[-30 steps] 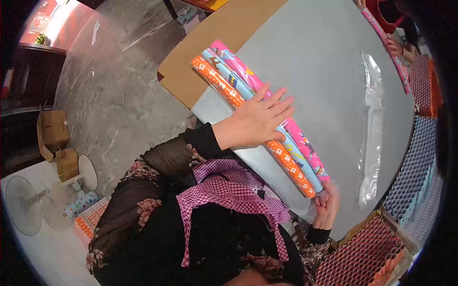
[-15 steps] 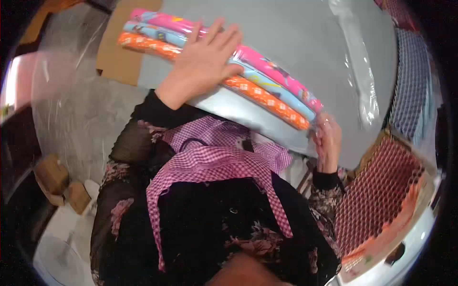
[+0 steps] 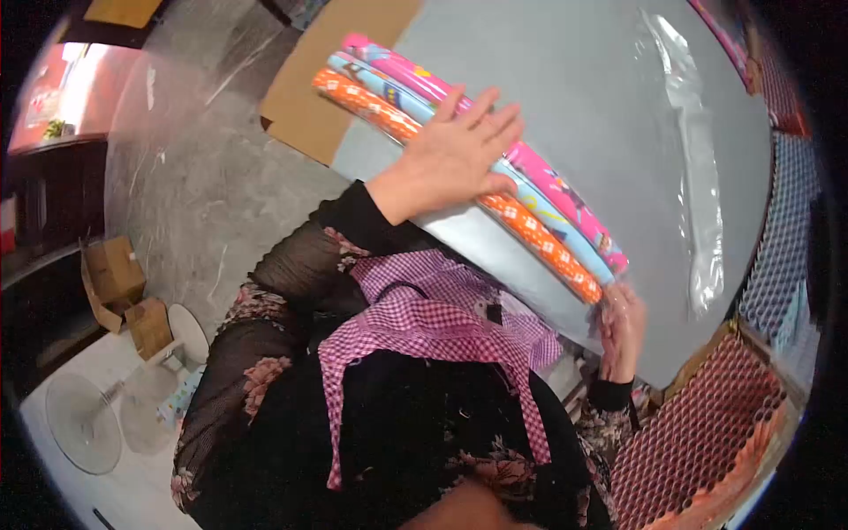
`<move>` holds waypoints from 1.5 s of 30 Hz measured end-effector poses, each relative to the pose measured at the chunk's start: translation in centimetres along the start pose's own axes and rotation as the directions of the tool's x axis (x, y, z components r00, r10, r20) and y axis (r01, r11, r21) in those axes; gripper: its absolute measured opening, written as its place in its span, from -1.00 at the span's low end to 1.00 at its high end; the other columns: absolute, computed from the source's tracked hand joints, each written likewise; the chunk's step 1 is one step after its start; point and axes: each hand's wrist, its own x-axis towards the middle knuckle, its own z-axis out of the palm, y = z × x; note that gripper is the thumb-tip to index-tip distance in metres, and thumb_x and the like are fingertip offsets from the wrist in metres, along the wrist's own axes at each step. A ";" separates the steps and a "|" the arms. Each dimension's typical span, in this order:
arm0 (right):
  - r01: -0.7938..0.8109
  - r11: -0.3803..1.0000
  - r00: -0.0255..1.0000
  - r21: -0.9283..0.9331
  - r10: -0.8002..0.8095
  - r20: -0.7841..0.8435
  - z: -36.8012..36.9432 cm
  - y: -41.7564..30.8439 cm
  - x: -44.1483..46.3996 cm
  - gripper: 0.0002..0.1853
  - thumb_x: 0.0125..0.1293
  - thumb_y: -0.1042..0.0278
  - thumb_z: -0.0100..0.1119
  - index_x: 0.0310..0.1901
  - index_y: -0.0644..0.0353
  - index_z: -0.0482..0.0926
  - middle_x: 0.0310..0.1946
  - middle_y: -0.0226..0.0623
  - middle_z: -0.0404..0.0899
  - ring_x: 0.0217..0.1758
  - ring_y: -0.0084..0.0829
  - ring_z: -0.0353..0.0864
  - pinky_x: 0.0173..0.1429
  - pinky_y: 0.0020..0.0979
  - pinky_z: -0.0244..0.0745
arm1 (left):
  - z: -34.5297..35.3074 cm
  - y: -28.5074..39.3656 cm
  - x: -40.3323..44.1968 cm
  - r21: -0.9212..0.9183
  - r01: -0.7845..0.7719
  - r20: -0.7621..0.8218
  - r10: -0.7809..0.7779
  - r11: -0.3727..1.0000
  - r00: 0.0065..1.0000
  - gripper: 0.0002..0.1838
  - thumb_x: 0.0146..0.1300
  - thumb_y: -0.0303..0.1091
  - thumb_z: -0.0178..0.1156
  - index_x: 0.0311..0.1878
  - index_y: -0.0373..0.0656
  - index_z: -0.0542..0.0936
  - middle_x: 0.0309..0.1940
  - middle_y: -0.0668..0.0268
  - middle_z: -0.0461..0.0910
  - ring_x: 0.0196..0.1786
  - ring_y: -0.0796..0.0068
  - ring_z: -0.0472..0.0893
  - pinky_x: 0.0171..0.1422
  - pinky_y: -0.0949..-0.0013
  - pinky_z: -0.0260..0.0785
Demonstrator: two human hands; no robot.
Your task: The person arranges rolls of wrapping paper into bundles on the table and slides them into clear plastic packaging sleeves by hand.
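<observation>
Three rolls of patterned wrapping paper lie side by side on a slant: a pink roll [image 3: 558, 190], a light blue roll [image 3: 543, 208] and an orange roll [image 3: 548, 245]. Glossy clear film seems to cover them. My left hand [image 3: 455, 155] rests across their middle, palm down with fingers spread. At their lower right end is my right hand [image 3: 624, 327], its fingers drawn together around what looks like the loose end of the clear plastic; its fingertips are partly blurred.
Beneath the rolls is a grey tabletop [image 3: 583, 97], with a brown cardboard sheet [image 3: 340, 62] at its upper left. A folded clear plastic strip [image 3: 698, 194] lies to the right. Boxes of red rolls [image 3: 698, 424] and blue rolls [image 3: 782, 212] border the right side. Small cardboard boxes [image 3: 119, 274] stand lower left.
The view has turned, so the table, rolls and both hands appear shifted right and down. The hands keep nearly the same places on the rolls.
</observation>
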 end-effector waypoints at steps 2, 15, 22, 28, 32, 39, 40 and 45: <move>0.005 0.987 1.000 0.158 -0.010 0.030 0.3 0.2 -0.3 -0.87 0.27 0.42 0.25 -0.39 0.17 0.51 -0.72 -0.55 0.31 -0.81 -0.69 0.13 -0.71 -0.58 -0.02 | -0.4 0.2 -0.1 -0.001 0.015 0.010 -0.015 1.000 1.000 -0.19 0.24 0.26 0.11 0.36 -0.18 0.42 0.40 0.20 0.38 0.53 0.11 0.21 0.59 -0.17 -0.10; -0.183 0.886 0.978 0.425 0.119 0.172 0.7 -0.5 -0.6 -0.87 0.41 0.42 0.11 -0.34 0.07 0.45 -0.71 -0.67 0.19 -0.73 -0.75 0.08 -0.60 -0.61 0.01 | -0.3 0.1 -0.2 -0.077 -0.009 -0.054 0.005 0.997 0.999 -0.19 0.21 0.24 0.17 0.32 -0.27 0.44 0.35 0.11 0.42 0.50 0.05 0.25 0.59 -0.18 -0.09; -0.273 0.739 0.899 0.616 -0.031 0.437 -0.9 0.7 -0.4 -0.83 0.53 0.36 -0.01 -0.02 0.26 0.47 -0.52 -0.57 0.33 -0.54 -0.77 0.27 -0.43 -0.67 0.24 | -0.3 0.2 -0.3 -0.068 -0.006 -0.034 0.004 0.998 0.999 -0.20 0.25 0.22 0.15 0.34 -0.26 0.43 0.37 0.10 0.40 0.51 0.04 0.24 0.60 -0.17 -0.11; 0.021 0.941 0.997 0.338 -0.043 0.058 1.6 -0.7 -3.8 -0.64 0.55 0.34 -0.06 0.26 0.33 0.38 -0.27 -0.35 0.45 -0.22 -0.62 0.50 -0.02 -0.56 0.51 | -0.3 0.3 0.3 -0.009 0.070 0.111 -0.069 0.997 0.991 -0.20 0.29 0.23 0.09 0.41 -0.19 0.37 0.46 0.15 0.32 0.55 0.07 0.19 0.62 -0.13 -0.12; -0.230 0.849 0.908 0.476 0.011 0.420 -1.0 1.6 1.1 -0.74 0.47 0.32 0.11 0.07 0.28 0.54 -0.57 -0.52 0.44 -0.65 -0.74 0.33 -0.51 -0.64 0.29 | -0.1 -0.8 -0.3 0.092 -0.006 0.076 -0.001 0.996 0.997 -0.25 0.31 0.19 0.09 0.42 -0.13 0.37 0.44 0.24 0.36 0.52 0.11 0.25 0.58 -0.13 -0.07; -0.056 0.997 0.997 -0.050 0.054 -0.047 0.8 -0.6 -2.1 -0.67 0.33 0.16 0.32 -0.10 0.29 0.66 -0.68 -0.63 0.33 -0.75 -0.79 0.16 -0.66 -0.65 0.00 | 0.6 -1.0 0.0 0.125 -0.026 0.028 0.023 0.992 0.999 -0.28 0.32 0.15 0.10 0.41 -0.11 0.38 0.43 0.27 0.38 0.51 0.12 0.25 0.57 -0.13 -0.05; -0.044 0.994 0.999 -0.097 0.043 -0.008 0.7 -1.0 -2.4 -0.68 0.33 0.18 0.32 -0.09 0.30 0.66 -0.67 -0.63 0.33 -0.74 -0.79 0.15 -0.66 -0.65 0.01 | 0.5 -0.9 0.1 0.136 -0.021 0.030 0.017 0.991 0.999 -0.28 0.32 0.15 0.10 0.41 -0.11 0.38 0.43 0.27 0.38 0.51 0.12 0.25 0.57 -0.13 -0.05; -0.025 0.982 0.996 -0.187 0.040 0.079 -0.2 0.1 -2.1 -0.71 0.34 0.23 0.28 -0.08 0.30 0.67 -0.66 -0.61 0.34 -0.73 -0.77 0.15 -0.65 -0.62 -0.01 | 0.5 0.0 0.3 0.141 0.003 0.098 -0.017 0.990 0.995 -0.27 0.32 0.16 0.10 0.39 -0.17 0.39 0.46 0.20 0.33 0.53 0.07 0.20 0.58 -0.15 -0.08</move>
